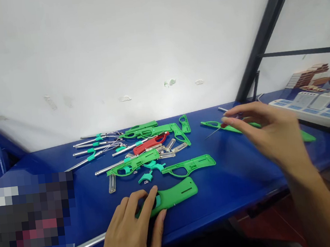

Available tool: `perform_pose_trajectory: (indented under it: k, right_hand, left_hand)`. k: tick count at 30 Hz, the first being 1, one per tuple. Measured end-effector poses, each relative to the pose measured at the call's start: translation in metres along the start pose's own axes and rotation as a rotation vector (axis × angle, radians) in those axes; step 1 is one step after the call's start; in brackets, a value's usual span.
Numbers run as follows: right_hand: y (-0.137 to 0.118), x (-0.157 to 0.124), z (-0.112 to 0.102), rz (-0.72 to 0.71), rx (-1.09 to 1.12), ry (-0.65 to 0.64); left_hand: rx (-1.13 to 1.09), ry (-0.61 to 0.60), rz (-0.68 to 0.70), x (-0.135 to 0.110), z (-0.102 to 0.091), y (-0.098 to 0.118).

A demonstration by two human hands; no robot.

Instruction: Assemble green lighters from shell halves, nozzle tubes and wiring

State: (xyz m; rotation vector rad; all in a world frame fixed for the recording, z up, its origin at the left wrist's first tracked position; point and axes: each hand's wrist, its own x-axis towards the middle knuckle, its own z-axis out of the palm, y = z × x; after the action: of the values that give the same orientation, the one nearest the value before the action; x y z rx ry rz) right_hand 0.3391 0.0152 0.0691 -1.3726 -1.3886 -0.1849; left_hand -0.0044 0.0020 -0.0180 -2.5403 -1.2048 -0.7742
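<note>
- Currently, the left hand point(131, 223) grips a green lighter point(178, 194), near.
- Right hand point(271, 136) pinches a screwdriver point(223, 125).
- Clear tubes point(111, 183) lie on the lighter's far side, contents unclear.

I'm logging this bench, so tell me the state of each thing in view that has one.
Left hand: closed on the near green casing.
Near green casing: held, smooth outer side up.
Right hand: pinching the screwdriver.
Screwdriver: held, shaft slanting down.
Green half-shell: open, inner side up.
Clear tanks: loose.
Front teal part: loose.
White adapter: seated on the power strip.
</note>
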Motion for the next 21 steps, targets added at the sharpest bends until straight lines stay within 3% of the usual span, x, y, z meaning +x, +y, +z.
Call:
perform_pose_trajectory:
  k: [6, 12, 16, 21]
  right_hand:
    - [0.041, 0.008, 0.006, 0.048, -0.035, -0.167]
    - [0.061, 0.005, 0.008, 0.069, -0.076, -0.56]
    - [0.064, 0.003, 0.011, 0.069, -0.092, -0.749]
    - [0.041, 0.003, 0.01, 0.045, -0.153, -0.75]
  left_hand:
    - [0.02, -0.003, 0.021, -0.005, 0.002, -0.004]
    - [0.047, 0.018, 0.051, -0.004, 0.005, -0.007]
    - [0.061, 0.029, 0.073, -0.003, 0.006, -0.01]
    - [0.065, 0.06, 0.116, -0.003, 0.008, -0.014]
